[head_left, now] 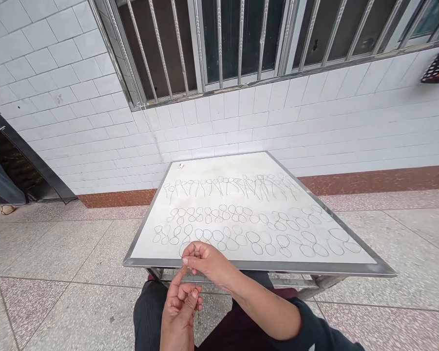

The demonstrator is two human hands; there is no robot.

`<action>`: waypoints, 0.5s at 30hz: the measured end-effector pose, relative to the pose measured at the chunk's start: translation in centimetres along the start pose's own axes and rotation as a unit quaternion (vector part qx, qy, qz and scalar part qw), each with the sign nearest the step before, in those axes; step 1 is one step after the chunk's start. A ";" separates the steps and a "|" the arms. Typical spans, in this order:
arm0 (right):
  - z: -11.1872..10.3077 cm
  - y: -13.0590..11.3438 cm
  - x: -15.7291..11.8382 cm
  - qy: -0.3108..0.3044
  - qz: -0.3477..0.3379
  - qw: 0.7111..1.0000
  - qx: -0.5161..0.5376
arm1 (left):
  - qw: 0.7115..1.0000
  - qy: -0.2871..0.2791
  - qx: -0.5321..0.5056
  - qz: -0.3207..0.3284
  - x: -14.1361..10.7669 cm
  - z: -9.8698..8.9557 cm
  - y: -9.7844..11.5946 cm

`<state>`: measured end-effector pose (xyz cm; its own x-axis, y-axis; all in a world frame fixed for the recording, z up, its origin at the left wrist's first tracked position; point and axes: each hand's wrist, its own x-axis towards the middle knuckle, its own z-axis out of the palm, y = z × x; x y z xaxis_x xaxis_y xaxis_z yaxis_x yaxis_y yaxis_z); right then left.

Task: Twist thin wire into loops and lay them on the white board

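At the near edge of a white, grey-rimmed table (219, 166), a person's right hand (203, 261) pinches closed at the fingertip of the half-open left hand (179, 309); any wire held there is too fine to tell. Thin, dark figure-eight wire loops (255, 243) line the table's near half, with long-tailed wire loops (221, 185) farther back.
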<state>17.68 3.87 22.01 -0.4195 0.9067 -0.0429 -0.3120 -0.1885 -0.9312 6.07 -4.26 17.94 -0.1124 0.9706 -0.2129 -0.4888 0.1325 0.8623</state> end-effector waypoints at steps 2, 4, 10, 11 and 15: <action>0.2 0.2 0.1 0.032 -0.011 0.999 0.017 | 1.000 -0.007 0.020 0.016 -0.1 -0.1 0.1; 0.2 0.4 0.2 0.062 -0.015 0.997 0.030 | 0.999 -0.005 0.029 0.028 -0.1 -0.2 0.1; 0.3 1.0 -0.1 0.015 0.018 0.999 0.034 | 1.000 0.020 -0.009 0.022 0.7 -0.9 -0.5; 0.4 1.2 -0.3 0.006 0.020 1.000 0.019 | 0.999 0.028 -0.019 0.017 0.8 -1.0 -0.5; 0.8 2.2 -0.9 0.005 0.006 0.999 -0.052 | 0.997 0.063 -0.047 0.007 0.9 -0.9 -0.4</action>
<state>16.72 2.41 20.31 -0.4139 0.9085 -0.0573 -0.2168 -0.1595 -0.9631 5.39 -3.60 17.02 -0.2252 0.9382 -0.2627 -0.5654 0.0937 0.8195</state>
